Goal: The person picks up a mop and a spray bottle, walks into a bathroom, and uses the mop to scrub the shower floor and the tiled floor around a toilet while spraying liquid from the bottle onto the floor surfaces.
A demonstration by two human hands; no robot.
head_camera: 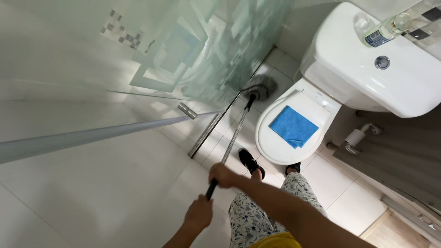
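**Mop on the floor by the shower glass**

Head view: The mop (239, 124) has a thin shaft, silvery with a spiral pattern along most of its length and black at the grip end. Its head is a round grey tuft of strands, blurred, lying on the white floor tiles (353, 206) at the foot of the frosted glass (216, 50), at about 11 o'clock from the toilet (294, 124). The shaft runs from that head down toward 6 o'clock into the hands.

The right hand (223, 175) is closed around the shaft where the black grip begins. The left hand (199, 212) sits just below it, fingers curled shut at the black end, though the shaft's tip is hidden behind it.

A blue cloth (293, 126) lies folded on the shut toilet lid. A clear bottle (388, 28) lies on the cistern at 1 o'clock, partly cut off by the frame edge. One black shoe (251, 163) is plain to see; the other is mostly hidden behind the toilet bowl. Patterned trousers (257, 216) fill the bottom edge.
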